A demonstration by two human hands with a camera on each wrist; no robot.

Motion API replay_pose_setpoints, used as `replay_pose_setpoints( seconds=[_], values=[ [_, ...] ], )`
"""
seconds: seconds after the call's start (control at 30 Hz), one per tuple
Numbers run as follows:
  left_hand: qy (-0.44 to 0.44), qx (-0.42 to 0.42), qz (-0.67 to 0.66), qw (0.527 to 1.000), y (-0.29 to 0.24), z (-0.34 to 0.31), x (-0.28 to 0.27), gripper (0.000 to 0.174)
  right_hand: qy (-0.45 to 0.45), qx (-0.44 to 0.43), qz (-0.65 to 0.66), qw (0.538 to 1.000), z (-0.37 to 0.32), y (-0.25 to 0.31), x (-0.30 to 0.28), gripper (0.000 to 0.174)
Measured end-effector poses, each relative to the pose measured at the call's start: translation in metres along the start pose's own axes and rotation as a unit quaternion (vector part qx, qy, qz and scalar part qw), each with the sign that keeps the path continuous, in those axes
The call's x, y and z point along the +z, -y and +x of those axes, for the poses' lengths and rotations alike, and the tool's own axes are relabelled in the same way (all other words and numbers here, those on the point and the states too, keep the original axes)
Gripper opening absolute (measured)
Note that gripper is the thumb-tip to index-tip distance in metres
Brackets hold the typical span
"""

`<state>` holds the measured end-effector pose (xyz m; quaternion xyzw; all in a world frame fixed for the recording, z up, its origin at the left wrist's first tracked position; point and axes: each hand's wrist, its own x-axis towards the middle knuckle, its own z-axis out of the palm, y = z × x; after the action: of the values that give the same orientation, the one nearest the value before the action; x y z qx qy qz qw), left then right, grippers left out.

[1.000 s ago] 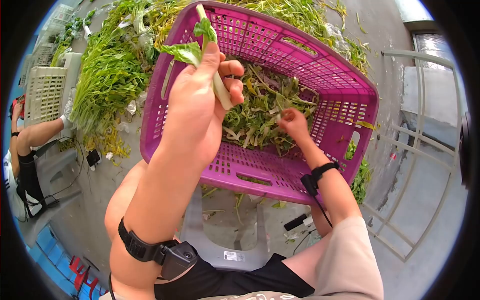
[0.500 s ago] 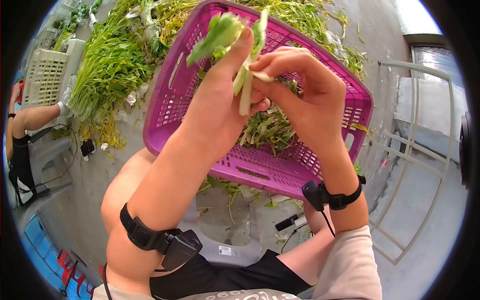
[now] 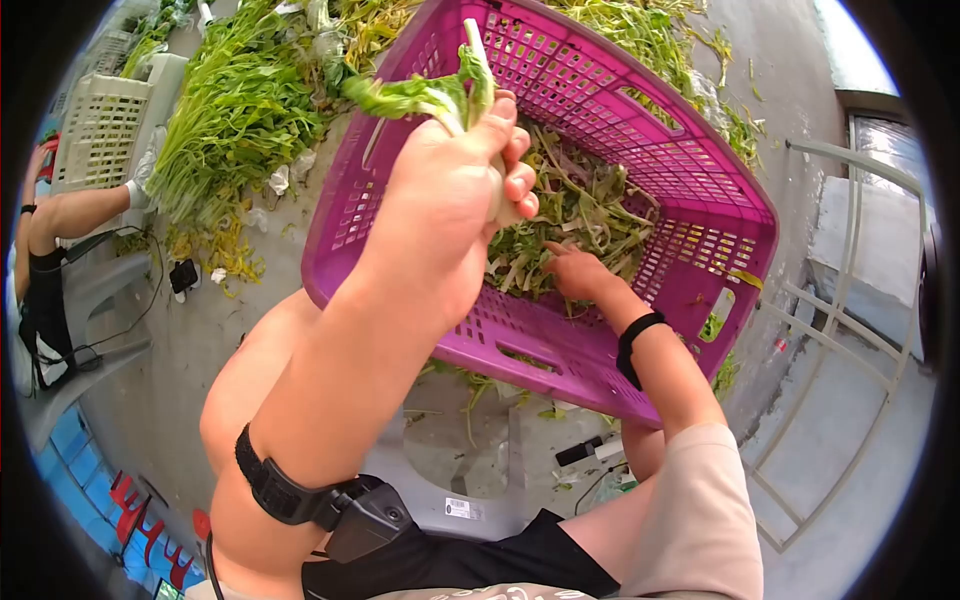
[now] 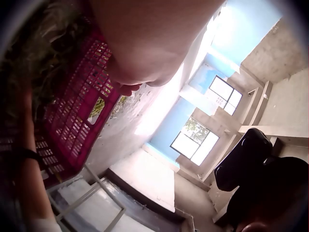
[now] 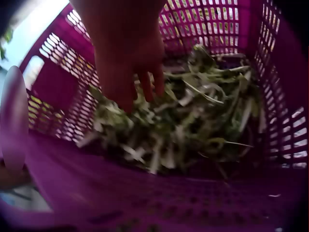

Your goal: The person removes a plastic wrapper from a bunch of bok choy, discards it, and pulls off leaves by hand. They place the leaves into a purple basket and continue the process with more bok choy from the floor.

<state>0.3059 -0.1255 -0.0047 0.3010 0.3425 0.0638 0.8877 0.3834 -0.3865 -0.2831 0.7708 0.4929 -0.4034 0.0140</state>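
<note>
Gripping a leafy stalk (image 3: 430, 95) in the left hand (image 3: 455, 190), fingers curled tight round the pale stem, green leaves poking up past the knuckles; held high and close to the head camera, above the near side of the pink basket (image 3: 560, 355), probably to keep it apart from the loose stuff below and within easy sight. Strapped to that forearm, a black wrist camera (image 3: 365, 515). Reaching down with the right hand (image 3: 580, 275) into the basket, fingers fairly straight and close together, tips down on the trimmings (image 3: 590, 205); nothing seen pinched there, in the head view or the right wrist view (image 5: 128, 63). Lying in a shallow tangle across the basket floor, pale stems and limp leaves (image 5: 193, 125), heaped towards the middle, likely because dropped from above. Tilted towards the knees, resting by the look of it on a grey plastic stool (image 3: 450, 470) between the legs, which would bring the basket within reach of a seated person. Underneath, bare concrete floor (image 3: 200, 340), littered with stray leaves and a cable. Farther off, spread straight on the floor, a long heap of greens (image 3: 240, 110) reaching round behind the basket, yellowed bits at its edge. Beside the heap, a white slatted crate (image 3: 100, 130) and the arm of another person (image 3: 70, 215) sitting low. To the right, a pale metal railing (image 3: 850, 330). Beyond, in the left wrist view, rough concrete walls, a blue-painted stretch and bright windows (image 4: 200, 140).
</note>
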Motion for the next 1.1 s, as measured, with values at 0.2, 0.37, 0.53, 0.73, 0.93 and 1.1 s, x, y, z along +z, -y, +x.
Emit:
replay_pose_setpoints(
  seconds=[0.2, 0.37, 0.53, 0.73, 0.93, 1.1],
  values=[
    [-0.004, -0.048, 0.088, 0.995, 0.007, 0.005, -0.003, 0.024, 0.058, 0.091, -0.015, 0.994, 0.000, -0.006, 0.026, 0.035],
    [0.011, -0.055, 0.082, 0.995, 0.011, 0.003, -0.001, 0.029, -0.064, 0.141, 0.134, 0.979, -0.015, -0.010, 0.000, 0.026],
    [0.015, -0.034, 0.071, 0.997, 0.014, 0.003, 0.002, 0.031, -0.040, 0.121, 0.116, 0.985, -0.015, -0.017, 0.003, 0.024],
    [0.018, -0.052, 0.081, 0.995, 0.014, -0.002, 0.008, 0.032, 0.142, 0.121, -0.035, 0.982, 0.002, -0.013, 0.038, 0.036],
    [0.010, -0.046, 0.081, 0.996, 0.008, -0.003, 0.008, 0.033, 0.115, 0.106, -0.041, 0.987, -0.014, -0.013, 0.060, 0.033],
    [0.016, -0.038, 0.086, 0.995, 0.011, 0.000, 0.002, 0.032, 0.141, 0.125, 0.010, 0.982, -0.011, -0.019, 0.046, 0.026]
  ],
)
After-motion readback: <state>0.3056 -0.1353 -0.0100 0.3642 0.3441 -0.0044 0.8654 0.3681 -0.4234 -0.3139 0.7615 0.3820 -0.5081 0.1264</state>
